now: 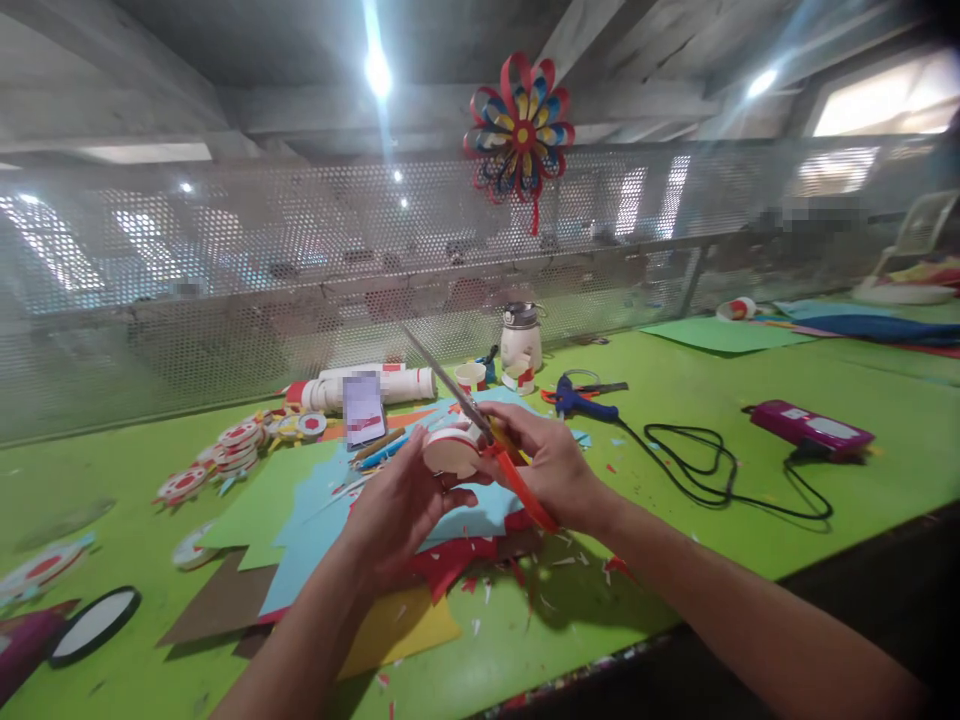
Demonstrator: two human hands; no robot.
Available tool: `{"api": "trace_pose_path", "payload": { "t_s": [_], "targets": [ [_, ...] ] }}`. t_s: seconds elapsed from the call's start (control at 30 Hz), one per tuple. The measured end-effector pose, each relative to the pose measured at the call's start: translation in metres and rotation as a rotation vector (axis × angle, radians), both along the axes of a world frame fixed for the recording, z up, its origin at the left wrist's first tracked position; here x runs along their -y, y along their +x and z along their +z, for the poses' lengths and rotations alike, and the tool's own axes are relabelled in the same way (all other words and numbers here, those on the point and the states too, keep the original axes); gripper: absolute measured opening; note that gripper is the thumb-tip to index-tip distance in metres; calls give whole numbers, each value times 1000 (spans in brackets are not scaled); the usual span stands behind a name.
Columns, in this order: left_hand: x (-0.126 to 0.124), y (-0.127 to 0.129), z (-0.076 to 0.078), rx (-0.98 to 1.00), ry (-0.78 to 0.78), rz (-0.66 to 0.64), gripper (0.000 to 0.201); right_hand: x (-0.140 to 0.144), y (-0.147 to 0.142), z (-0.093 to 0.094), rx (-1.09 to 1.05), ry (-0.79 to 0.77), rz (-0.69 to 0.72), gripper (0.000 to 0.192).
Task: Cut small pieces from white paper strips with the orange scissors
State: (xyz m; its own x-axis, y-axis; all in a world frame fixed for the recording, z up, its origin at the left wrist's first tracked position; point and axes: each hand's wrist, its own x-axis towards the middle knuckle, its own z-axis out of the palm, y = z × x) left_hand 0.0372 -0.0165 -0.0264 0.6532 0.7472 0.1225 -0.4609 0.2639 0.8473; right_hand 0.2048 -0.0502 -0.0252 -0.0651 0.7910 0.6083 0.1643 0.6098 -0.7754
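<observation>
In my left hand (409,495) is a short white paper cup piece (451,455), its round face toward me and a red line at its edge. My right hand (559,465) grips scissors with orange handles (529,495). Their long metal blades (446,380) point up and to the left, just behind the cup piece. Whether the blades touch its paper I cannot tell. Beneath both hands lie sheets of coloured paper, light blue (300,530) on top, with red scraps (450,565) around.
Cut paper discs with red centres (240,445) lie at left, near white paper cups (390,385) stacked sideways and a phone (364,410). A bottle (520,340) stands at the back. To the right are a blue glue gun (585,400), its black cord and a purple box (814,430).
</observation>
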Motion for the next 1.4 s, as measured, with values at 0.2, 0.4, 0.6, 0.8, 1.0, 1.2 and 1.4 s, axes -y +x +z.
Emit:
{"api": "trace_pose_path", "payload": {
  "t_s": [0.2,0.4,0.6,0.8,1.0,1.2,1.4],
  "targets": [
    [-2,-5,-4,-21,35,71,28,0,-1,0,58,26,-38,47],
    [-13,-18,-1,41,90,239,33,3,3,-3,17,-43,-82,41],
    [-26,-31,6,182,109,382,38,31,-2,3,130,-263,65,24],
    [-32,-32,5,225,109,421,31,45,-9,-6,294,-284,102,27],
    [-33,-32,4,217,95,472,35,43,-14,-14,393,-294,65,29],
    [-31,-28,2,193,83,465,37,39,-16,-18,399,-319,48,21],
    [-29,-25,1,198,49,461,33,41,-15,-20,406,-298,17,19]
  ]
}}
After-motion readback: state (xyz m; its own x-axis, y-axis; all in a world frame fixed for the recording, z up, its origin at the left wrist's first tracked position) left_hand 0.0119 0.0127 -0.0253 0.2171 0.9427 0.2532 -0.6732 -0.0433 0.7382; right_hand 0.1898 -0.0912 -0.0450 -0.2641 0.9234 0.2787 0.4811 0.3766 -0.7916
